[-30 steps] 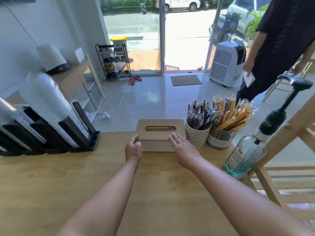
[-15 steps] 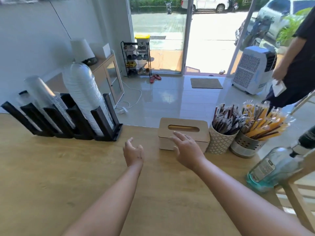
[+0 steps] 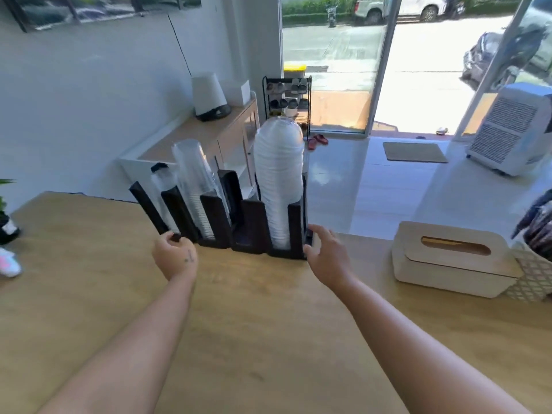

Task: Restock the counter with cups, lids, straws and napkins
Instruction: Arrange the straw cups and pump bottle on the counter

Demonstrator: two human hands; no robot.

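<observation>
bench (image 3: 268, 339): light wood top that fills my foreground; both forearms reach out over it from the lower edge.
left grip (image 3: 176, 255): fingers curled at the near left foot of the rack (image 3: 251, 231), a dark piece of which shows between them; I read this as holding the rack.
right grip (image 3: 325, 252): wide, fingers spread and relaxed, thumb just beside the rack's near right corner; I cannot tell whether it touches.
rack: black slotted holder standing on the bench between the two grips, its uprights rising away from me.
cups (image 3: 194, 174): tall clear stack in a left slot of the rack, leaning back; a shorter clear stack (image 3: 161, 186) stands in the slot to its left.
lids (image 3: 279, 180): tall, pale, domed stack in the rightmost slot, close to upright.
napkin box (image 3: 448, 264): pale box with a slotted wooden lid, on the bench well to the right of the rack and apart from the right grip.
straw pot (image 3: 534, 279): patterned white pot touching the box's right end, cut by the frame edge; dark wrapped straws (image 3: 537, 222) stand in it.
far field: a sideboard (image 3: 209, 135) along the wall, a shoe rack (image 3: 286, 97) by the glass door, a doormat (image 3: 415, 151) on the tiles, and a white air cooler (image 3: 513, 130) at the right.
</observation>
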